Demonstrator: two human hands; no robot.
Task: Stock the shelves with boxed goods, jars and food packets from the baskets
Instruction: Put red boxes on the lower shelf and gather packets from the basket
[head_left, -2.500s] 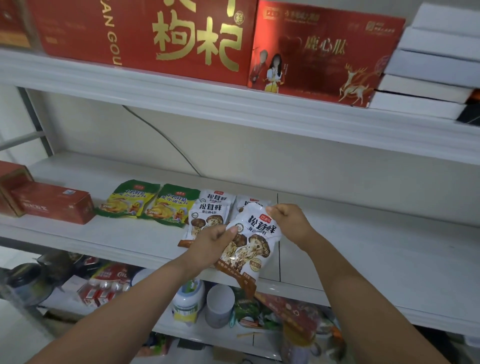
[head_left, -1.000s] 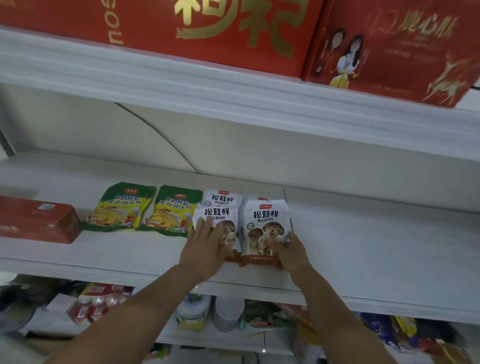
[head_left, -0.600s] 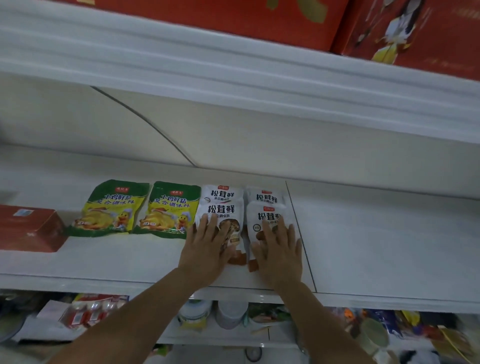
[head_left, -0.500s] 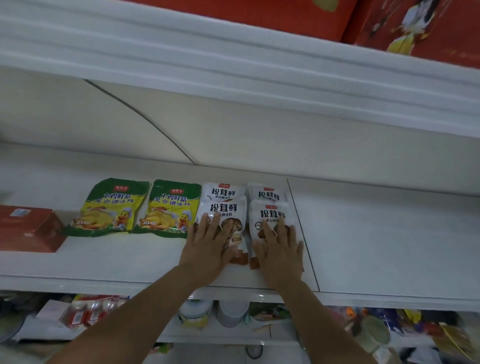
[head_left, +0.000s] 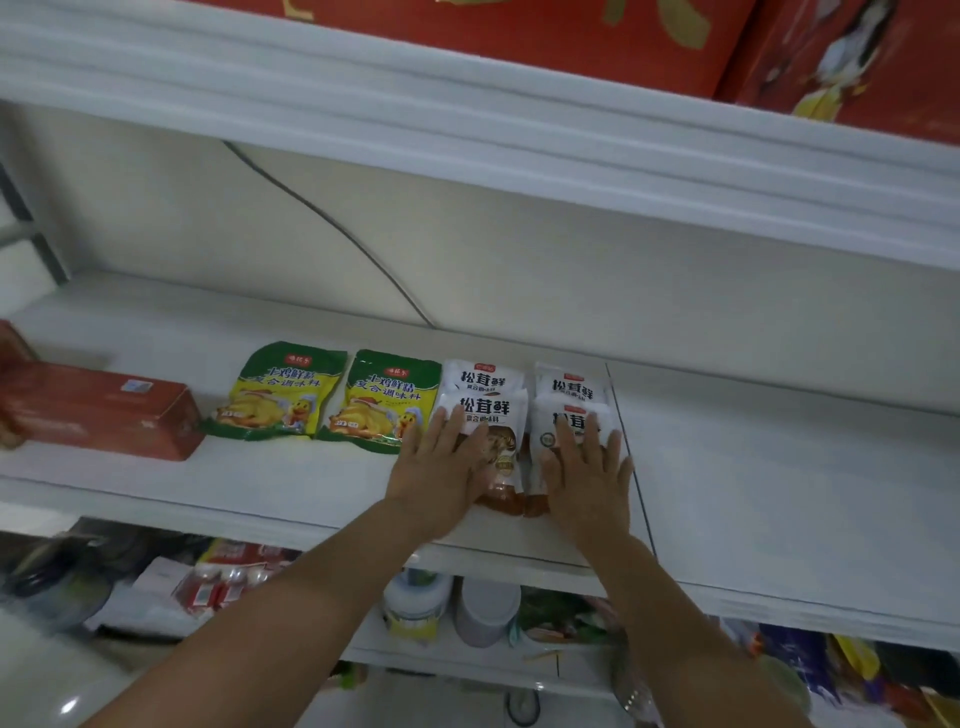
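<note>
Two stacks of white mushroom seasoning packets lie side by side on the white middle shelf (head_left: 753, 467). My left hand (head_left: 441, 467) lies flat with spread fingers on the left front packet (head_left: 491, 415). My right hand (head_left: 584, 467) lies flat on the right front packet (head_left: 569, 421). Behind each front packet a second white packet (head_left: 480, 379) peeks out. Two green and yellow chicken seasoning packets (head_left: 283, 392) lie flat to the left of them.
A red box (head_left: 98, 410) lies at the shelf's left end. Large red gift boxes (head_left: 519, 31) stand on the top shelf. The lower shelf holds jars (head_left: 415, 605), a white cup (head_left: 485, 610) and assorted packets. The right half of the middle shelf is bare.
The mushroom packet that both hands held in the air 2.5 s ago now lies on the shelf. Both hands went from its lower edge to lying flat on the two front packets.
</note>
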